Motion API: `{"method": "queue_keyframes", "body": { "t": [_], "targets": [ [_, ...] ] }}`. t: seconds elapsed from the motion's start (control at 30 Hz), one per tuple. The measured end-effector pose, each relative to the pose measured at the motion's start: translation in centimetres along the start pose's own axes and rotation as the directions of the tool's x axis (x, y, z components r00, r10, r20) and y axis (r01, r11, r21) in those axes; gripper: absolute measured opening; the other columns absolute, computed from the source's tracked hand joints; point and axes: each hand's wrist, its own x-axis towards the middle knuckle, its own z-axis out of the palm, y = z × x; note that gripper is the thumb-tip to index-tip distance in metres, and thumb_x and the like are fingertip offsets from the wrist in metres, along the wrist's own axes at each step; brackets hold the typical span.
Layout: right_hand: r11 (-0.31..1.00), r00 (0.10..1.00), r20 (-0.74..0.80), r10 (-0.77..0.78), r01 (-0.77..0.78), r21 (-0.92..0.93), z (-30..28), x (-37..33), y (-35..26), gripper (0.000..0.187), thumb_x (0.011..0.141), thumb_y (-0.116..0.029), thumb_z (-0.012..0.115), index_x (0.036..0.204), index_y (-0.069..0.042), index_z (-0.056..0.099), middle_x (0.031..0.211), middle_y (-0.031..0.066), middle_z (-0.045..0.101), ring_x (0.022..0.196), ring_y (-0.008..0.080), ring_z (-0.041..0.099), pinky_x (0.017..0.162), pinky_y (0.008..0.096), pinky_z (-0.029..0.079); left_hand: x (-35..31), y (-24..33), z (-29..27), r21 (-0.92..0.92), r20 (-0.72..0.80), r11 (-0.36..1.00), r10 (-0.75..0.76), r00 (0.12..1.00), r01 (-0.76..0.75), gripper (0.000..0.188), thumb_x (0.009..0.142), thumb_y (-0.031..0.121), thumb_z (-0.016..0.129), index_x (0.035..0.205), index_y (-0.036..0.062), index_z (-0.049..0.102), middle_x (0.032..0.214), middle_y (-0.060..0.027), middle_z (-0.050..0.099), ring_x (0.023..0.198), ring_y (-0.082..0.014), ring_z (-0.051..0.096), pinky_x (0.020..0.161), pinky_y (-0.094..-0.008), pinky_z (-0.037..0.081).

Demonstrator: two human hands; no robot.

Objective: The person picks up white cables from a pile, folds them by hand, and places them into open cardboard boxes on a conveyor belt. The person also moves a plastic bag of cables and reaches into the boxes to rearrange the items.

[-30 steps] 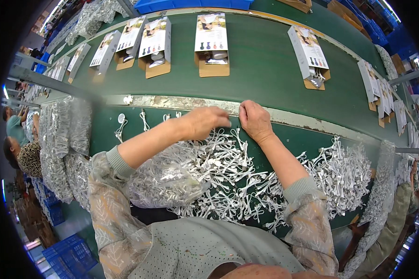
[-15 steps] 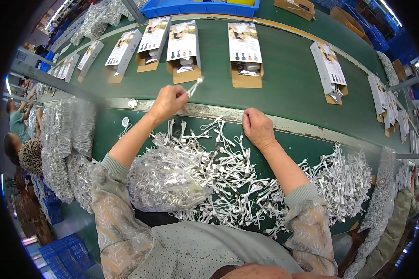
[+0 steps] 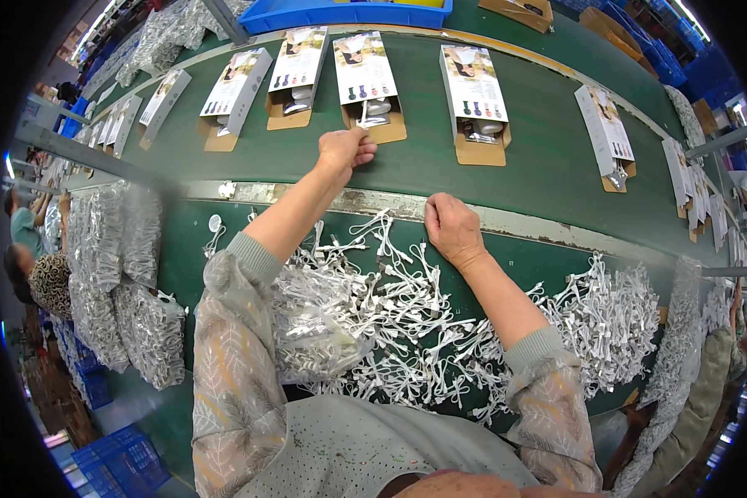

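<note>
One cable (image 3: 363, 114) (mostly hidden) in left hand (image 3: 344, 152).

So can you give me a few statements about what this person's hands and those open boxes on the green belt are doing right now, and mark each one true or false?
1. The left hand holds a small white cable over an open cardboard box on the green belt. True.
2. The right hand is reaching into a box. False: it rests on the worn metal edge strip between belt and bench, holding nothing that can be seen.
3. A heap of white cables lies on the bench in front of the person. True.
4. The belt carries only one box. False: several open boxes stand in a row along it.
5. A blue crate sits beyond the belt. True.
</note>
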Motion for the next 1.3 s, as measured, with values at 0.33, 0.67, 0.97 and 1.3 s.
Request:
{"method": "queue_keyframes", "body": {
  "t": [0.33, 0.67, 0.97, 1.3],
  "targets": [
    [1.0, 1.0, -0.006, 0.003, -0.003, 0.012, 0.4, 0.1, 0.2, 0.009, 0.079, -0.008, 0.058, 0.08, -0.006, 0.049, 0.072, 0.0109, 0.057, 0.069, 0.0285, 0.059, 0.059, 0.0385, 0.048, -0.7, 1.1, 1.6, 0.433, 0.452, 0.878, -0.018, 0.892, -0.201, 0.024, 0.083, 0.024, 0.063, 0.076, 0.001, 0.064, 0.069, -0.0048, 0.062, 0.058, -0.011, 0.059, 0.052, -0.0249, 0.049],
    [1.0, 1.0, -0.028, 0.005, -0.004, 0.007, 0.0, 0.0, 0.4, 0.009, 0.079, -0.009, 0.058, 0.08, -0.006, 0.049, 0.071, 0.011, 0.056, 0.069, 0.0282, 0.059, 0.06, 0.0382, 0.049, -9.5, 0.5, -4.2, 0.755, 0.652, 0.142, -0.053, 0.756, -0.641, 0.012, 0.068, 0.013, 0.063, 0.074, 0.0023, 0.063, 0.067, -0.0116, 0.062, 0.062, -0.026, 0.06, 0.061, -0.0349, 0.047],
    [0.999, 0.999, -0.038, 0.021, -0.02, 0.035, -0.4, -0.4, 1.1, 0.009, 0.079, -0.008, 0.058, 0.081, -0.005, 0.05, 0.071, 0.0113, 0.057, 0.068, 0.0287, 0.059, 0.06, 0.0387, 0.048, -2.9, 2.4, 1.7, 0.864, 0.377, 0.127, 0.477, 0.794, -0.487, 0.015, 0.069, 0.015, 0.058, 0.07, 0.0003, 0.061, 0.071, -0.0203, 0.063, 0.074, -0.0367, 0.062, 0.07, -0.0456, 0.048],
    [0.999, 0.999, -0.043, 0.005, -0.003, 0.048, -0.1, 0.0, 0.8, 0.009, 0.079, -0.008, 0.058, 0.08, -0.006, 0.05, 0.07, 0.0116, 0.056, 0.067, 0.0291, 0.058, 0.059, 0.0388, 0.048, 0.0, 1.5, 4.7, 0.709, 0.472, 0.201, 0.577, 0.667, -0.676, 0.022, 0.076, 0.015, 0.059, 0.09, -0.0012, 0.06, 0.087, -0.0234, 0.063, 0.083, -0.0388, 0.061, 0.076, -0.0447, 0.048]
  ]
}}
